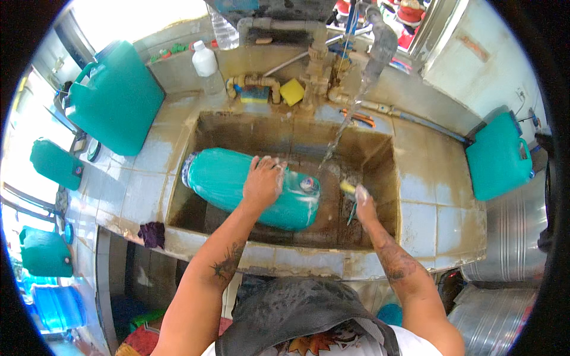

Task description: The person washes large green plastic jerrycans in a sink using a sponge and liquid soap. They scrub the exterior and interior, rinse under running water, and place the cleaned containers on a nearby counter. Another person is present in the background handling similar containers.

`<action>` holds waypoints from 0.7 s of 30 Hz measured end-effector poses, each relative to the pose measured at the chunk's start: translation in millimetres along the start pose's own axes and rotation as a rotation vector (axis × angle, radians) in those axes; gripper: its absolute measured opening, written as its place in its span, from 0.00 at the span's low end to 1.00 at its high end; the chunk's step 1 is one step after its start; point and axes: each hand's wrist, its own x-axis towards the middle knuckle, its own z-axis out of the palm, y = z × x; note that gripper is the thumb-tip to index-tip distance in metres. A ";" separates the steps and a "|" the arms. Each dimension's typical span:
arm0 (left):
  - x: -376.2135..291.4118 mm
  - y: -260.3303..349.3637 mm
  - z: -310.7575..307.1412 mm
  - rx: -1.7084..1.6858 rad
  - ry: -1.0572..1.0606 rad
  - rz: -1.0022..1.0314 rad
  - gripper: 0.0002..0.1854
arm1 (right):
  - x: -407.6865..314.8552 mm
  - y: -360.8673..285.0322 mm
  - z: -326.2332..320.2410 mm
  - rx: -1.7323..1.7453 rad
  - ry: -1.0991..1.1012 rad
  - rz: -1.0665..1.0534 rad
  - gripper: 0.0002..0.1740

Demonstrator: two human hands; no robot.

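A teal plastic water jug (222, 178) lies on its side in the stained tiled sink (289, 242), with streaks of soap on it. My left hand (265, 180), sudsy at the fingers, holds the jug down near its middle. My right hand (366, 202) grips a yellow sponge (348, 187) to the right of the jug, apart from it. From the tap (380, 40), running water (340, 138) falls into the sink between the jug and the sponge. A thin strand hangs below my right hand; what it is cannot be told.
More teal jugs stand on the left counter (120, 178), the largest jug (118, 100) near the sink; another jug (498, 155) is at right. Behind the sink are a white-capped bottle (205, 62), a yellow sponge (292, 92) and pipes (383, 108). A dark cloth (152, 234) lies on the front edge.
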 end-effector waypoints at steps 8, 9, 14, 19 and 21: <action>-1.2 3.5 -8.8 0.023 -0.062 -0.039 0.19 | 83.1 -107.8 93.7 0.133 -0.587 0.083 0.30; 1.6 5.6 -11.4 0.028 -0.065 -0.043 0.19 | 83.0 -122.7 87.7 -0.004 -0.655 0.097 0.31; -2.5 2.0 -0.3 0.044 -0.034 -0.054 0.18 | 25.9 -63.1 63.8 0.547 -0.472 -0.071 0.20; 10.1 11.6 -9.3 -0.004 -0.102 -0.058 0.19 | 44.5 -3.0 8.3 0.529 -0.133 0.286 0.22; 17.8 25.5 -14.2 -0.112 -0.229 -0.052 0.21 | 94.4 -3.1 -29.7 0.354 0.137 -0.003 0.24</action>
